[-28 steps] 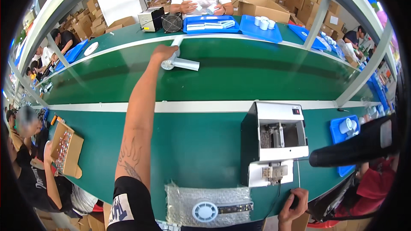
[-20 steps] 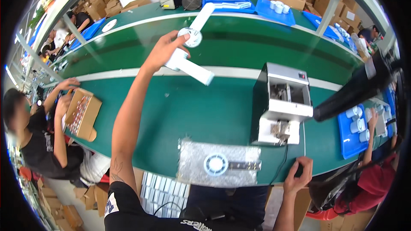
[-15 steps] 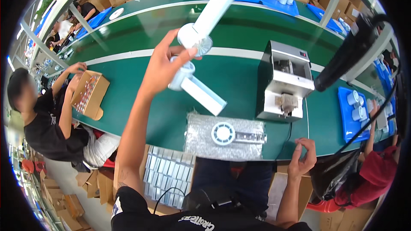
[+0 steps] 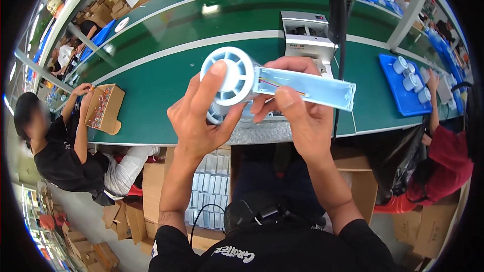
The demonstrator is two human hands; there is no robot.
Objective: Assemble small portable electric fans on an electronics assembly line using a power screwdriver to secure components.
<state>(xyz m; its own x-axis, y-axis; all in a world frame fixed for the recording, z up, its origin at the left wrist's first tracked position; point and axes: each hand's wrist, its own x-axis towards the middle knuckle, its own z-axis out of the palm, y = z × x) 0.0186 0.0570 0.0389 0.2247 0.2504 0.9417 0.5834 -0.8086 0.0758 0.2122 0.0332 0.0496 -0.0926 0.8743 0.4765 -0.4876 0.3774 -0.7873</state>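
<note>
Above the table edge, both my hands hold a light-blue plastic housing point(image 4: 307, 88) with a round spoked head and a long hollow handle. Red and yellow wires lie inside the handle's open face. My left hand point(image 4: 199, 116) is closed around the round head, one finger lying across its spokes. With its thumb on the open face and its fingers behind, my right hand point(image 4: 305, 116) grips the handle. Another light-blue rounded part point(image 4: 217, 113) shows below the head; I cannot tell whether it is separate. Bubble wrap point(image 4: 264, 133) lies underneath, mostly hidden by my hands.
A silver bench machine point(image 4: 307, 35) stands behind my right hand, and a black hanging tool point(image 4: 339, 10) comes down beside it. At right is a blue tray point(image 4: 390, 83) of light-blue cups. A seated person at left handles a carton point(image 4: 113, 113). Handle-like parts point(image 4: 209, 184) fill a box near my lap.
My right hand has risen from the table edge and taken hold of a handle. My left hand has come nearer, and the housing's spoked face and wired inside now show. The view has shifted.
</note>
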